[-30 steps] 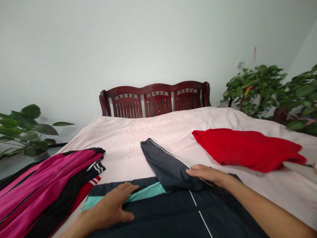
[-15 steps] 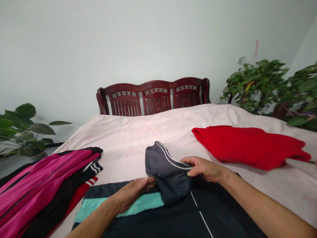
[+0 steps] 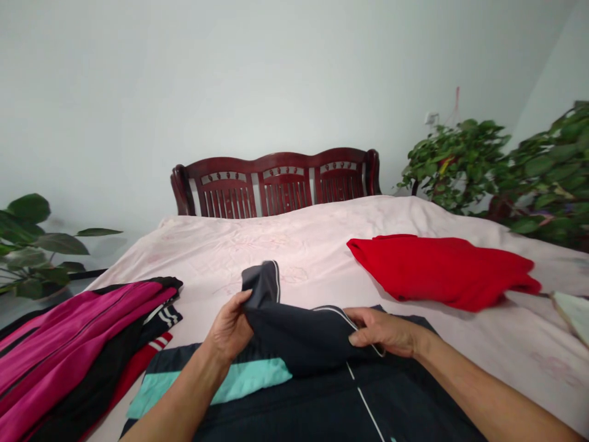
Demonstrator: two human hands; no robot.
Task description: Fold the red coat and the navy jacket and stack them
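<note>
A dark navy jacket with a turquoise band and white piping lies spread on the bed in front of me. Its collar is lifted between my two hands. My left hand pinches the collar's left part, where a grey end with white trim folds upward. Thumb and fingers of my right hand grip the white-piped edge at the other side. The collar's middle sags in a fold between them, and the fingers behind the cloth are partly hidden.
A folded red garment lies at the right on the pale pink bedsheet. Magenta and black clothes are piled at the left. Behind stands a dark wooden headboard. Leafy plants flank the bed.
My left hand has moved up and left, now holding the collar's left part. The collar is stretched wider and its grey end has shifted left. My right hand keeps its hold.
</note>
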